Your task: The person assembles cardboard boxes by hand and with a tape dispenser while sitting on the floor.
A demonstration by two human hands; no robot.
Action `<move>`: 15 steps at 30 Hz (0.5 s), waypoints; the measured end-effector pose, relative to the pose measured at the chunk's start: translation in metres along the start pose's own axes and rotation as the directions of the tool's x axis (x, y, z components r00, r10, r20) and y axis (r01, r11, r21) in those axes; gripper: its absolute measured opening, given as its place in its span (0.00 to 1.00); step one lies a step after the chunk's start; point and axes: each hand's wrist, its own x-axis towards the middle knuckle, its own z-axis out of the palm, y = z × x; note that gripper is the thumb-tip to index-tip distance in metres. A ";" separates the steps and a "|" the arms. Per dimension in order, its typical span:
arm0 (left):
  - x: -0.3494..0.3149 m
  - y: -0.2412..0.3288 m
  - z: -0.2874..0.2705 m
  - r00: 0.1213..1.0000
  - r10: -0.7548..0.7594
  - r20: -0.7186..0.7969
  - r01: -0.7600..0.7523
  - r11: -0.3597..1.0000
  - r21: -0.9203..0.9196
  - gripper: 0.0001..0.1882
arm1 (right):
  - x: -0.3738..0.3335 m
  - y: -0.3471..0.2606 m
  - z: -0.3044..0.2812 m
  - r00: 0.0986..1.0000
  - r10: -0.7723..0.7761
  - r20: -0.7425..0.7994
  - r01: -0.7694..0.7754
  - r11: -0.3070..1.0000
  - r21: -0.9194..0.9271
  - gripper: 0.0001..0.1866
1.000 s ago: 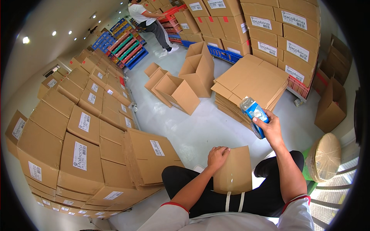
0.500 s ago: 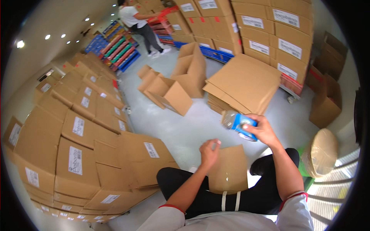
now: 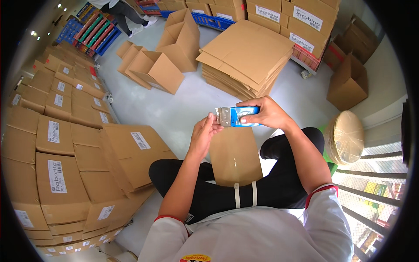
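Note:
My right hand (image 3: 266, 114) is closed round a blue hand-held tape dispenser (image 3: 241, 117), holding it level in front of me. Its grey front end points to the left. At that end my left hand (image 3: 204, 133) pinches with thumb and fingers; a shiny clear bit shows there, too small to make out fully. Below both hands, a brown cardboard box (image 3: 235, 153) stands between my knees, with a small glossy streak on its face.
Beyond my hands lies a stack of flat cardboard (image 3: 248, 52), with open boxes (image 3: 157, 70) left of it. Stacked labelled cartons (image 3: 56, 174) line the left side. A round wrapped tub (image 3: 347, 137) stands at right. A person (image 3: 126, 13) is at the far left.
My left hand has risen to the dispenser's front end and closed there. The dispenser has turned level and moved left in my right hand. The view has shifted.

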 end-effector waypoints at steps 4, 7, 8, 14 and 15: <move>-0.004 -0.011 -0.005 0.992 0.006 -0.125 -0.010 0.999 -0.031 0.20 | 0.007 0.002 0.011 0.997 -0.076 -0.009 0.066 0.915 -0.399 0.29; -0.002 -0.023 -0.017 0.993 -0.042 -0.111 0.017 0.976 -0.217 0.14 | 0.011 0.000 0.021 1.000 -0.009 -0.021 0.001 0.943 -0.332 0.29; -0.002 -0.029 -0.022 0.993 -0.038 -0.112 0.012 0.974 -0.227 0.14 | 0.013 -0.003 0.024 1.000 -0.007 -0.016 0.001 0.940 -0.342 0.29; -0.003 -0.057 -0.069 0.911 0.081 -0.403 -0.090 0.996 -0.004 0.11 | 0.011 0.006 -0.003 0.999 0.012 0.042 0.009 0.884 -0.467 0.31; -0.006 -0.055 -0.091 0.866 0.125 -0.484 -0.097 0.992 0.082 0.12 | 0.008 0.011 -0.025 0.999 0.049 0.010 -0.033 0.786 -0.617 0.32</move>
